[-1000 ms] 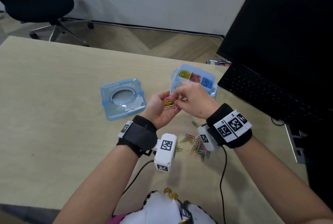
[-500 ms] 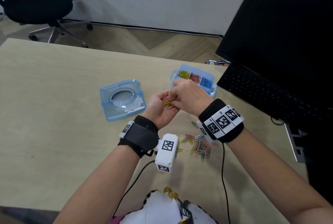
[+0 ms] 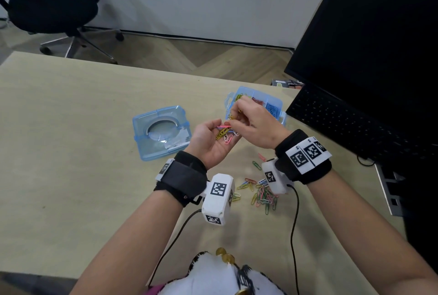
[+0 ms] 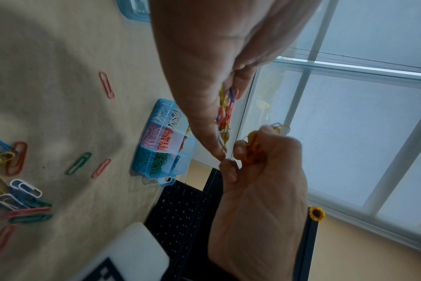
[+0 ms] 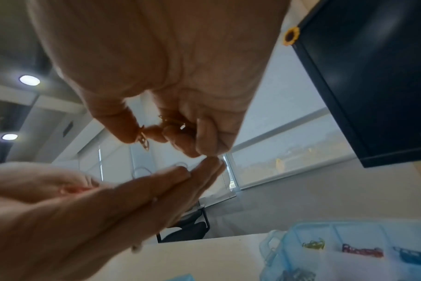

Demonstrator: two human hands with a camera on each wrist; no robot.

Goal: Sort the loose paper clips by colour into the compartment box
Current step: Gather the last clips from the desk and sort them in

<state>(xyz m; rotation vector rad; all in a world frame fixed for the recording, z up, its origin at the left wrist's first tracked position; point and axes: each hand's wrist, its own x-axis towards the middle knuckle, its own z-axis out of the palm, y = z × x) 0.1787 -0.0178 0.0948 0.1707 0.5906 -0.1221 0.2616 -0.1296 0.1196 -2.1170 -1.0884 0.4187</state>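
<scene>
My left hand (image 3: 219, 137) is held palm up above the table, with several pink, yellow and white paper clips (image 3: 224, 133) lying on its nearly straight fingers. My right hand (image 3: 233, 118) hovers just past those fingertips and pinches a few yellow clips (image 3: 234, 116) between thumb and fingers. In the left wrist view the yellow clips (image 4: 250, 137) sit in the right hand (image 4: 246, 152). The blue compartment box (image 3: 281, 107) stands open right behind the hands, with clips sorted by colour in its cells. A loose pile of mixed clips (image 3: 263, 196) lies on the table under my right wrist.
The box's blue lid (image 3: 161, 133) lies to the left of my hands. A black keyboard (image 3: 355, 128) and a monitor (image 3: 379, 33) fill the right side. Stray clips (image 3: 257, 165) lie between the pile and the box. An office chair (image 3: 52, 7) stands beyond the table.
My right hand has lifted off the left palm with yellow clips and moved a little toward the box. The left palm now shows its remaining clips.
</scene>
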